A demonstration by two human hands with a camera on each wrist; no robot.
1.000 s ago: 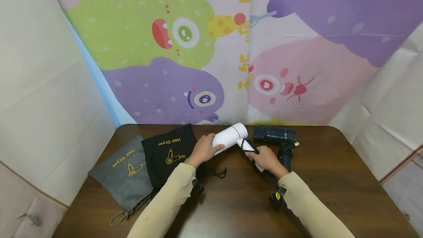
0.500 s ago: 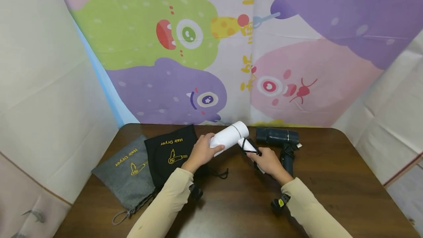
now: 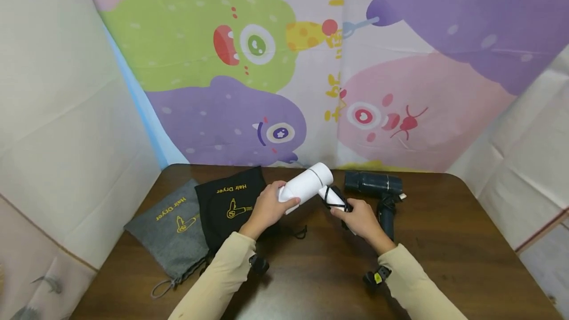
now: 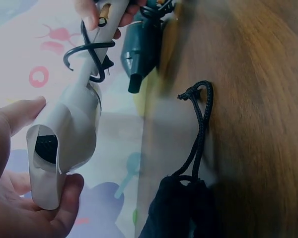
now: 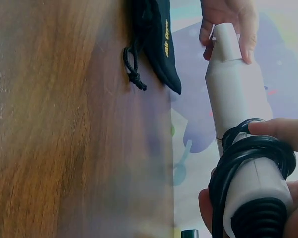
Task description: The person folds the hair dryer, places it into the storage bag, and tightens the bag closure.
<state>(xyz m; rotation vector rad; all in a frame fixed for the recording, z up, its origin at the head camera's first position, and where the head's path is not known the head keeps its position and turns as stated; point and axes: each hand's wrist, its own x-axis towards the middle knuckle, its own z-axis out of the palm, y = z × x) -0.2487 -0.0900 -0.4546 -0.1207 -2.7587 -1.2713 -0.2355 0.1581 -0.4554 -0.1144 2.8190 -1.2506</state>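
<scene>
Here the left hand (image 3: 266, 207) grips the white hair dryer's (image 3: 306, 186) nozzle; the right hand (image 3: 362, 217) grips its cord-wrapped handle, above the surface (image 3: 444, 241), beside the black dryer (image 3: 373, 184).

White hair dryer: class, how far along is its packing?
Done: its black cord is wound round the handle. In hand: the left hand grips the white hair dryer by its nozzle, the right hand its handle. Left: the black bag lies flat, unfilled.
</scene>
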